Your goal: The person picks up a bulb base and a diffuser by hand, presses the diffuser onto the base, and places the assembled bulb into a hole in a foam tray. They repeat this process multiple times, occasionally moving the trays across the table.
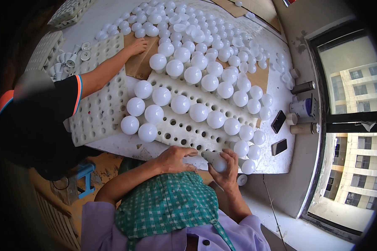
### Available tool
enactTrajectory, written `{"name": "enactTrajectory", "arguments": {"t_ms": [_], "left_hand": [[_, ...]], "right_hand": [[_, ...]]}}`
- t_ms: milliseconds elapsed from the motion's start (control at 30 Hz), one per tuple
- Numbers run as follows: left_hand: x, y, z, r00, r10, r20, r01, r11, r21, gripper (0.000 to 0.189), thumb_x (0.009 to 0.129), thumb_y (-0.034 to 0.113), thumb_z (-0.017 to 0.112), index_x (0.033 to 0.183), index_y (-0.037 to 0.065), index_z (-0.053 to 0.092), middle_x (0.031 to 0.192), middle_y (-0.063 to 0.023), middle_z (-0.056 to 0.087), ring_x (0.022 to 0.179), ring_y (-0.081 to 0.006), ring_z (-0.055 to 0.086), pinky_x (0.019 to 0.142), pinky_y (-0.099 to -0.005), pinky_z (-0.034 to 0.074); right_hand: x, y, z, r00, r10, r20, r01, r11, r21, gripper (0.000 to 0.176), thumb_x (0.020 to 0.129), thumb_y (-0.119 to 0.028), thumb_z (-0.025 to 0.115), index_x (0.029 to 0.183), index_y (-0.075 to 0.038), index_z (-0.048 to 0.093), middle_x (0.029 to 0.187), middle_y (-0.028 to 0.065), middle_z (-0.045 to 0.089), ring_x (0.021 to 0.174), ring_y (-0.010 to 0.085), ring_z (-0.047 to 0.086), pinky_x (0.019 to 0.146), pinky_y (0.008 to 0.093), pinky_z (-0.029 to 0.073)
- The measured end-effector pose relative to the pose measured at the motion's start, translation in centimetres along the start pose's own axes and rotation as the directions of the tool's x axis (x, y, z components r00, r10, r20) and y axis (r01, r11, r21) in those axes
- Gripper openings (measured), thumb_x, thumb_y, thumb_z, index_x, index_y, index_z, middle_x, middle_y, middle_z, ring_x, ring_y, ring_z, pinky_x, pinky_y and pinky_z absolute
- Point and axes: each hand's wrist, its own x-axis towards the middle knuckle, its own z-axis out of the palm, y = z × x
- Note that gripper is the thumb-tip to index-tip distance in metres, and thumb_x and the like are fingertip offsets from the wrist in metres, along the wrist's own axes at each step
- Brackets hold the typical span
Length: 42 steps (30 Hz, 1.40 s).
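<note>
My right hand (228, 170) is wrapped round a white light bulb (215, 161) at the near edge of the table. The bulb is tilted, its narrow end pointing up and left towards my other hand. My left hand (178, 160) sits just left of the bulb, fingers apart and holding nothing I can see. Just beyond both hands lies a white foam tray (184, 139) with rows of holes. Round white bulbs (198, 112) stand in several rows in it, and more bulbs line its right side.
A co-worker's hand (137, 46) reaches over cardboard (139, 62) beside many loose white bulb covers (192, 31). Another holed foam tray (98, 104) lies left, near white cone-shaped bulb bases (63, 62). Two phones (278, 121) and metal flasks (303, 87) are at the right by the window.
</note>
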Motion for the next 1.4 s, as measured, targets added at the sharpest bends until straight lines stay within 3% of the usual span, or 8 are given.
{"name": "enactTrajectory", "arguments": {"t_ms": [333, 533, 667, 833, 933, 1067, 1267, 1400], "left_hand": [[-1.8, -0.6, -4.2, 0.997, -0.054, -0.061, 0.054, 0.999, 0.003, 0.037, 0.081, 0.016, 0.07, 0.112, -0.002, 0.061, 0.104, -0.0183, 0.068, 0.097, -0.026, 0.067, 0.085, -0.0343, 0.053], [-3.1, -0.6, -7.5, 0.95, 0.001, -0.311, -0.029, 0.996, -0.086, 0.031, 0.079, 0.008, 0.073, 0.107, -0.002, 0.063, 0.098, -0.0153, 0.07, 0.089, -0.0204, 0.069, 0.079, -0.0307, 0.055], [-3.4, 0.1, -11.7, 0.914, 0.01, -0.406, -0.026, 0.999, -0.035, 0.03, 0.079, 0.003, 0.071, 0.107, -0.001, 0.064, 0.098, -0.0147, 0.07, 0.088, -0.0196, 0.069, 0.078, -0.0299, 0.055], [-4.7, -3.1, -21.0, 0.663, -0.104, -0.742, 0.142, 0.99, -0.011, 0.032, 0.081, 0.006, 0.07, 0.111, 0.0, 0.062, 0.104, -0.0154, 0.068, 0.093, -0.0204, 0.068, 0.077, -0.0311, 0.055], [-5.7, -7.1, -27.6, 0.435, -0.214, -0.875, 0.385, 0.922, -0.034, 0.039, 0.081, 0.01, 0.069, 0.117, 0.001, 0.058, 0.11, -0.0155, 0.066, 0.093, -0.0221, 0.067, 0.081, -0.0323, 0.054], [-6.8, -12.0, -36.1, 0.231, -0.376, -0.897, 0.72, 0.687, -0.102, 0.055, 0.079, 0.015, 0.068, 0.129, 0.003, 0.048, 0.118, -0.0189, 0.062, 0.1, -0.0316, 0.063, 0.089, -0.0378, 0.049], [-3.8, -20.9, -47.5, 0.321, -0.13, -0.938, 0.814, 0.545, 0.203, 0.069, 0.078, 0.008, 0.064, 0.14, 0.01, 0.035, 0.148, -0.022, 0.029, 0.133, -0.0343, 0.037, 0.107, -0.0406, 0.036], [-0.9, -23.2, -52.5, 0.432, -0.231, -0.872, 0.855, 0.411, 0.315, 0.072, 0.076, 0.003, 0.059, 0.143, 0.013, 0.033, 0.154, -0.0201, 0.011, 0.137, -0.0345, 0.03, 0.11, -0.0396, 0.034]], "right_hand": [[4.1, 4.3, -0.1, 0.994, 0.063, 0.087, -0.029, 0.936, -0.351, 0.062, 0.061, -0.016, 0.083, 0.115, -0.012, 0.054, 0.12, 0.0154, 0.047, 0.111, 0.0353, 0.048, 0.092, 0.0459, 0.043], [13.5, 4.8, -2.7, 0.978, -0.023, -0.205, -0.006, 0.99, -0.139, 0.042, 0.069, 0.0, 0.074, 0.107, -0.006, 0.058, 0.108, 0.0158, 0.058, 0.096, 0.0324, 0.059, 0.08, 0.0392, 0.05], [24.4, 9.6, -3.1, 0.985, 0.125, -0.12, -0.128, 0.991, -0.022, 0.028, 0.079, -0.004, 0.067, 0.105, -0.001, 0.059, 0.097, 0.0159, 0.065, 0.086, 0.0276, 0.065, 0.078, 0.0353, 0.051], [34.2, 23.7, -1.2, 0.858, 0.428, 0.285, -0.237, 0.82, -0.521, 0.058, 0.076, -0.025, 0.072, 0.124, -0.001, 0.052, 0.109, 0.0244, 0.064, 0.1, 0.0365, 0.063, 0.086, 0.0426, 0.05], [35.3, 29.5, 0.7, 0.751, 0.492, 0.44, -0.184, 0.797, -0.576, 0.083, 0.063, -0.029, 0.08, 0.132, 0.003, 0.044, 0.126, 0.0257, 0.055, 0.118, 0.0367, 0.053, 0.1, 0.0406, 0.043], [36.2, 30.7, 4.0, 0.695, 0.504, 0.513, -0.19, 0.817, -0.545, 0.082, 0.063, -0.027, 0.081, 0.13, 0.003, 0.044, 0.123, 0.0261, 0.056, 0.117, 0.0371, 0.054, 0.099, 0.0421, 0.044], [36.8, 29.9, 5.7, 0.693, 0.51, 0.51, -0.151, 0.794, -0.589, 0.063, 0.069, -0.028, 0.079, 0.116, 0.001, 0.05, 0.107, 0.025, 0.063, 0.102, 0.0407, 0.06, 0.088, 0.0459, 0.048], [36.3, 28.1, 4.6, 0.811, 0.446, 0.378, -0.19, 0.813, -0.55, 0.065, 0.065, -0.021, 0.076, 0.122, -0.003, 0.05, 0.114, 0.0229, 0.059, 0.106, 0.0394, 0.057, 0.088, 0.0466, 0.047]]}}
